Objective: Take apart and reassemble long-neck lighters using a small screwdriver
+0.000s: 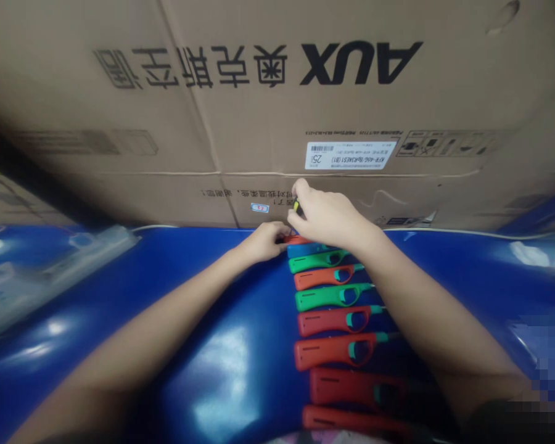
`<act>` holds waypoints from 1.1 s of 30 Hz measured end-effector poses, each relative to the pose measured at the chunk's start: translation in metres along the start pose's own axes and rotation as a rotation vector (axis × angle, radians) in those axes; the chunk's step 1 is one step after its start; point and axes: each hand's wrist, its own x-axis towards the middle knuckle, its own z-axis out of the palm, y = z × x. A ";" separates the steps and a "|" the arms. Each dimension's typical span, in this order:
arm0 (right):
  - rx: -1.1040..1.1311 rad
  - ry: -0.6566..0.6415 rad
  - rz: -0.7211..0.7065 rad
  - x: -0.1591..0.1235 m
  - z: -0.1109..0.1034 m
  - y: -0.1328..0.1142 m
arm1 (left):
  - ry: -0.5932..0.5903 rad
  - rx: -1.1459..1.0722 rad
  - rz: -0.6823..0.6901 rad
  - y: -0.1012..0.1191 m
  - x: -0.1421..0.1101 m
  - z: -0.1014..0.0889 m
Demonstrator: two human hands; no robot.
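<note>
On blue worktop (pixel 203 345), lighters (pixel 335 320) stacked lying crosswise, nozzles right, left hand (pixel 263 242) pinching top red lighter (pixel 296 239), right hand (pixel 326 216) gripping small tool (pixel 295 205).

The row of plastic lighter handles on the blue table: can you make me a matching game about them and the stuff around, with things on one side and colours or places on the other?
Things:
1. Long plastic lighter handle second from the far end
2. Long plastic lighter handle third from the far end
3. Big cardboard box
4. Right hand

Matches:
A. green
B. brown, behind the table
C. blue
D. at the far end of the row, pinching a small yellow-tipped thing

Pairs: 1-C, 2-A, 3-B, 4-D
</note>
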 end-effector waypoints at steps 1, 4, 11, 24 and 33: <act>-0.023 -0.007 0.016 0.000 0.000 0.001 | 0.004 0.000 -0.004 0.000 0.000 0.000; -0.058 -0.019 0.038 0.001 -0.001 0.003 | 0.015 -0.001 -0.015 -0.001 0.000 0.002; -0.036 0.006 0.015 -0.001 -0.001 0.000 | 0.016 -0.021 -0.018 -0.003 0.000 0.003; 0.021 -0.004 -0.035 -0.001 -0.001 -0.002 | 0.032 -0.033 -0.024 0.000 0.000 0.003; 0.009 -0.015 -0.040 -0.002 -0.005 -0.002 | 0.043 -0.005 -0.023 0.002 -0.002 0.000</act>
